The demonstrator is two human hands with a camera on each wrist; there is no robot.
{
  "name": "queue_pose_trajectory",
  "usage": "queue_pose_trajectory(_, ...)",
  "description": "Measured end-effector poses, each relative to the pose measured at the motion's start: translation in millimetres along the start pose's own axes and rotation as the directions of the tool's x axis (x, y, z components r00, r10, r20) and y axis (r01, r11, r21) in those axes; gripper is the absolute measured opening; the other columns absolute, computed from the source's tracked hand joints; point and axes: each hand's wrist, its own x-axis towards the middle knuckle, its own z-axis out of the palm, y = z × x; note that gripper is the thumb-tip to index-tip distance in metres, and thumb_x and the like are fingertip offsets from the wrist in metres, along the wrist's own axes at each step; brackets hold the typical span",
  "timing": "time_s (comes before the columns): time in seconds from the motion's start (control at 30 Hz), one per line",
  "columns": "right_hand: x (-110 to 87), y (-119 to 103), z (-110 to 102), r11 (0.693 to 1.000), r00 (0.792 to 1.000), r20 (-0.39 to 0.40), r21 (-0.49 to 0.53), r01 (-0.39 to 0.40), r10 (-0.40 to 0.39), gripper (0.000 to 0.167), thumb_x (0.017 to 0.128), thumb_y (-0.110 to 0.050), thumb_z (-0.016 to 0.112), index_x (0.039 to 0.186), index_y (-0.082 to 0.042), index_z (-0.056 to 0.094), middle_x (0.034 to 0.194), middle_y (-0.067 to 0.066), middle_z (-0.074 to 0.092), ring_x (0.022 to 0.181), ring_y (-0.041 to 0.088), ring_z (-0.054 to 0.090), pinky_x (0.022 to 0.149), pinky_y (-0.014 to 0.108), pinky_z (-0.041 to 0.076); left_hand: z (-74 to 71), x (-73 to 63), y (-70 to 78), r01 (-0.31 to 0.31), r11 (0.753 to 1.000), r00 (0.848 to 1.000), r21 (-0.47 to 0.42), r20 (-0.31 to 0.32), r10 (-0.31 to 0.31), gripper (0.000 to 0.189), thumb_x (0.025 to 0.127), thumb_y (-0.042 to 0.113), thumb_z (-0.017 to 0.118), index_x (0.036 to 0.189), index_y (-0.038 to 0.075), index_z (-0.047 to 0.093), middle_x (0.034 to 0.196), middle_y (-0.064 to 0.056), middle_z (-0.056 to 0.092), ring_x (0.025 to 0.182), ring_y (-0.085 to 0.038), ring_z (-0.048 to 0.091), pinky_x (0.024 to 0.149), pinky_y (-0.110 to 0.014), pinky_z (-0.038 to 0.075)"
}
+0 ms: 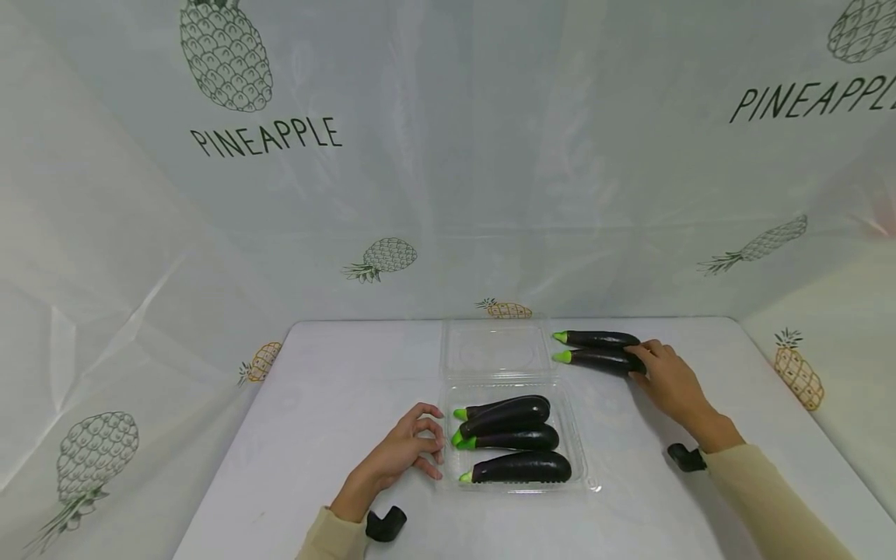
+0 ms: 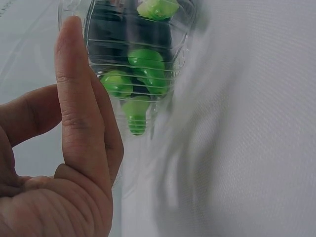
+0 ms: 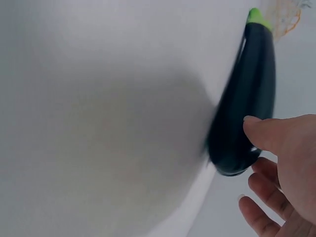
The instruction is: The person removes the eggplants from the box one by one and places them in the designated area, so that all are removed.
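Right hand (image 1: 668, 381): thumb and fingers pinch the blunt end of an eggplant (image 1: 602, 360), remaining fingertips loose past that end. Green cap points left, away from the hand. Cannot tell whether it is fully resting on the table. Second eggplant (image 1: 600, 339) just behind it, about parallel, cap also left.

Left hand (image 1: 404, 445): fingers apart, loosely bent, at the left side of a clear plastic box (image 1: 577, 443); contact uncertain. Box holds four eggplants (image 1: 521, 467), caps left, three bunched toward the back, one along the front. Lid (image 1: 497, 348) folded back, just left of the outside pair.

White table (image 1: 336, 389) under all. Beige sleeve (image 1: 770, 498) on each arm. Pineapple-print sheet (image 1: 455, 171) behind and at both sides.
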Motion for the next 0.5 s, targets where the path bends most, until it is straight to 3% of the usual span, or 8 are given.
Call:
queue_pose_trajectory(0.17,-2.0,-14.3,-8.0,1.0,1.0,-0.013,-0.005,0.015,-0.015,0.052,0.075,0.006,0.088,0.123,0.006,0.067,0.111,0.028,0.062,0.091,0.045,0.061,0.064,0.055,0.056,0.3,0.6,-0.3,0.002,1.0,1.0,-0.002,-0.001,-0.002,0.045,0.099,-0.007,0.057,0.139,-0.006,0.036,0.097,-0.006,0.054,0.077,-0.019,0.062,0.059,-0.031,0.064)
queue_pose_trajectory(0.5,-0.3,-69.1,-23.8,0.988,0.988,-0.038,0.027,0.15,-0.149,0.055,0.073,0.003,0.092,0.123,0.002,0.069,0.116,0.019,0.063,0.1,0.04,0.064,0.077,0.055,0.06,0.7,0.7,0.4,0.003,1.0,1.0,0.005,0.0,-0.003,0.046,0.099,-0.007,0.057,0.139,-0.006,0.036,0.097,-0.006,0.054,0.077,-0.018,0.062,0.059,-0.031,0.064)
